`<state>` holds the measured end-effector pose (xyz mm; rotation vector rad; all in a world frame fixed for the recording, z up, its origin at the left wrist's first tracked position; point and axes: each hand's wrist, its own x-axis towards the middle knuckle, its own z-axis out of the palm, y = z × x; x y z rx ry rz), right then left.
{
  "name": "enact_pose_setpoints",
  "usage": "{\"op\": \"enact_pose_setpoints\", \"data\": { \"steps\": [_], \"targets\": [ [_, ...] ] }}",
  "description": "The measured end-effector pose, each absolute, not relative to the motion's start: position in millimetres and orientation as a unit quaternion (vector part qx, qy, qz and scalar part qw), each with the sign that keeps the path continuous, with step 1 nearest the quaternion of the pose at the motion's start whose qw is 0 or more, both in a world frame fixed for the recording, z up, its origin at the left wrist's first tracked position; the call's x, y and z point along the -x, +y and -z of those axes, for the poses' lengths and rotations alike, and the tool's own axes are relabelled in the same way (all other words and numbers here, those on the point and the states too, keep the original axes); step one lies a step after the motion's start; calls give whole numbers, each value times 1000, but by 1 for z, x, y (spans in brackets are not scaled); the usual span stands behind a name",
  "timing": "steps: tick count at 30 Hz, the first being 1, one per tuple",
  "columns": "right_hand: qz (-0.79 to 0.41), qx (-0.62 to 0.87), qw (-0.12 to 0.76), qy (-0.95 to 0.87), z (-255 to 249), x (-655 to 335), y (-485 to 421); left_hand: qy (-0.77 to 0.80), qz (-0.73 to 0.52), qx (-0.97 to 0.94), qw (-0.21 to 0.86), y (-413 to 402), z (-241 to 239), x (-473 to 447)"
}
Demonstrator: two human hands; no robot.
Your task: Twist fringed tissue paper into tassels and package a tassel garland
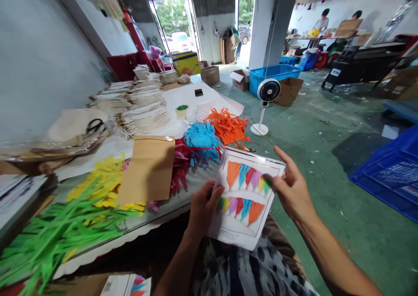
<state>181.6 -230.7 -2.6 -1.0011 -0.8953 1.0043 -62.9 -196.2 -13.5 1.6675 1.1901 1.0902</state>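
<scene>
A flat white packet (245, 196), apparently in clear plastic, is tilted above my lap. Its front shows two rows of coloured bunting, with small lettering below. My left hand (205, 206) pinches its left edge, thumb on the front. At the upper right edge, my right hand (292, 191) holds it with the thumb across the front and the index finger stretched past the top corner. On the table beside my left hand lies a brown envelope (148, 172). Around it are green (62, 226), yellow (106, 178), dark red (179, 161), blue (202, 139) and orange (228, 126) paper strips.
Stacks of off-white sheets (143, 109) stand farther back on the table, near black scissors (94, 125) and a roll of tape (182, 109). A white fan (268, 91) stands beyond the strips. A blue crate (392, 169) is at right. People work in the background.
</scene>
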Motion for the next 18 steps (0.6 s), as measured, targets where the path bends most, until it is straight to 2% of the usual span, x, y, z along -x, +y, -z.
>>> {"op": "enact_pose_setpoints", "data": {
  "steps": [4,9,11,14,18],
  "targets": [
    [-467,476,631,-397,17,-165,-233,460,-469,-642,395,-190,27,60],
    [-381,502,625,-460,13,-164,-240,401,-523,-634,404,-176,47,65],
    [-340,517,636,-462,5,-171,-242,373,-532,-619,441,-172,48,66],
    [-314,534,641,-452,-9,-181,-244,309,-506,-585,553,-172,46,61],
    [-383,498,633,-452,-17,-182,-244,360,-401,-523,661,-182,48,44]
  ]
}}
